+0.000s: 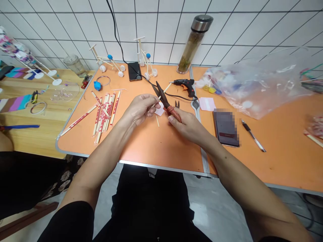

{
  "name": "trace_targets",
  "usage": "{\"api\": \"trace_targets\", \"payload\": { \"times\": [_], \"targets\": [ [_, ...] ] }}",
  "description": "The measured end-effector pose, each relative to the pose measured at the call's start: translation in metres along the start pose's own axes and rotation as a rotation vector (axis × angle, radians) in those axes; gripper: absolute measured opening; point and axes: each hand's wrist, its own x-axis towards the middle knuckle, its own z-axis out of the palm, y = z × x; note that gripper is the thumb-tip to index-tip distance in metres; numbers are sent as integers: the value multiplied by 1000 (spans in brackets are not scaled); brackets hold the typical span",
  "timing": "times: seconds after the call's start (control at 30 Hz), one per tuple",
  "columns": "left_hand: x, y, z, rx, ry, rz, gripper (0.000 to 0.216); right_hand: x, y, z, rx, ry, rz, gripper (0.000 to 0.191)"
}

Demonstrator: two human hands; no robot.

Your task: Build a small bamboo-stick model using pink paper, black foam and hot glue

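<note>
A thin pale wooden stick [167, 88] is pinched in the fingertips of my left hand [141, 109]. My right hand [185, 122] is wrapped around the reddish-brown handles of a pair of scissors [163, 95]. The dark blades are slightly parted and cross the stick just beyond my left fingertips; whether they touch it I cannot tell. Below them a short cut piece of stick [157, 121] lies on the orange table [161, 148], beside a small whitish paper [159, 110] partly hidden by my left hand. Small dark pliers-like tips [177, 104] show behind the scissors.
Paper-wrapped chopsticks [104, 116] lie to the left. Two stick-built models [145, 58], a black phone [135, 71], a glue gun [185, 85] with its cord and a tall bottle [193, 47] are behind. To the right are another phone [225, 129], a pen [253, 136] and a plastic bag [254, 80].
</note>
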Motion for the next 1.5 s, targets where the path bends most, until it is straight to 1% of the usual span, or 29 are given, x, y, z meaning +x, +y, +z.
{"api": "trace_targets", "payload": {
  "times": [0.1, 0.2, 0.33, 0.6, 0.83, 1.0, 1.2, 1.37, 1.5],
  "targets": [
    [2, 0, -2, -2, -34, -53, 20, 1, 0, 0, -47, -1, -8, 48],
    [5, -1, -4, -12, -49, -85, 22, 1, 0, -1, -93, -8, -28, 49],
    [7, -3, -6, -27, -52, -93, 24, 2, -1, -2, -147, -4, -68, 47],
    [8, -4, -7, -22, -54, -99, 30, 4, 1, 0, -232, -5, -72, 44],
    [11, -6, -9, -24, -70, -101, 26, 4, 4, 0, -309, 6, -78, 42],
    [10, -5, -7, -23, -65, -103, 25, 4, 6, 0, -352, -2, -39, 45],
    [6, -3, -6, -38, -76, -130, 16, 3, 7, 1, -399, 58, -12, 40],
    [7, -5, -10, -15, -132, -120, 11, 4, 5, -2, -464, 100, -35, 33],
    [8, -8, -14, 30, -168, -108, 10, 4, 3, -4, -423, 111, 10, 32]
  ]
}}
